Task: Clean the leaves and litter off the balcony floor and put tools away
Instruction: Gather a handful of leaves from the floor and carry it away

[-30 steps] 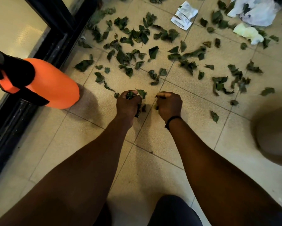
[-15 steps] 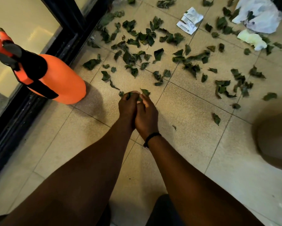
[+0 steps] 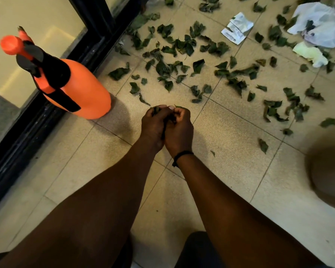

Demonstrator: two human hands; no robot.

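Head view, looking down at tiled balcony floor (image 3: 230, 171). Left hand (image 3: 153, 125) and right hand (image 3: 179, 132) pressed together side by side just above the tiles, fingers of both curled inward around a small bunch of gathered leaves (image 3: 169, 118); dark green bits show between the knuckles and at the fingertips. Black wristband (image 3: 182, 154) on right wrist. Loose leaves (image 3: 182, 60) scattered over the tiles beyond the hands, densest toward the door frame and thinning to the right; one stray leaf (image 3: 263, 145) lies apart, right of the hands. Orange spray bottle (image 3: 75, 89) with black strap stands upright on the floor left of the hands, beside the black door frame (image 3: 46, 117). Crumpled paper wrapper (image 3: 237, 28), white plastic bag (image 3: 317, 26) and pale tissue (image 3: 311, 54) lie among the far leaves, upper right.
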